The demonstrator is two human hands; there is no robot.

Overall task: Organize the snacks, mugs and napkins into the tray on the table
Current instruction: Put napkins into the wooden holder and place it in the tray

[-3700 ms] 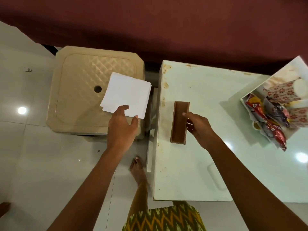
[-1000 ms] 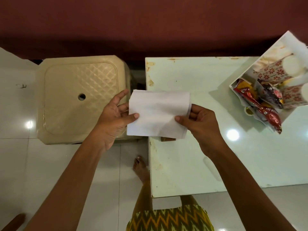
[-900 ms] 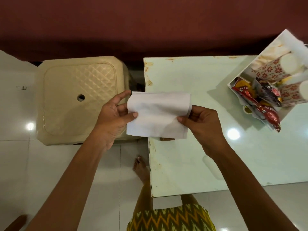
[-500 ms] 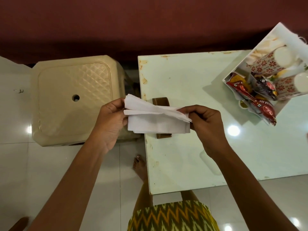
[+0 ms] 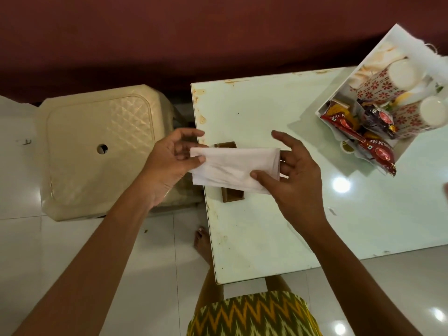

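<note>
beneath napkins [image 5: 232,166] pinched by both hands [image 5: 167,166] [image 5: 299,183], brown holder [image 5: 233,197] mostly hidden.

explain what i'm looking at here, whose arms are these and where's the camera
No machine here: a person's two bare arms, filmed by a camera worn on their head, looking down. The left hand and right hand pinch folded white napkins between them, over a small wooden holder on the pale table. Far right stands a white tray with two flowered mugs and snack packets. A beige stool sits left of the table.
</note>
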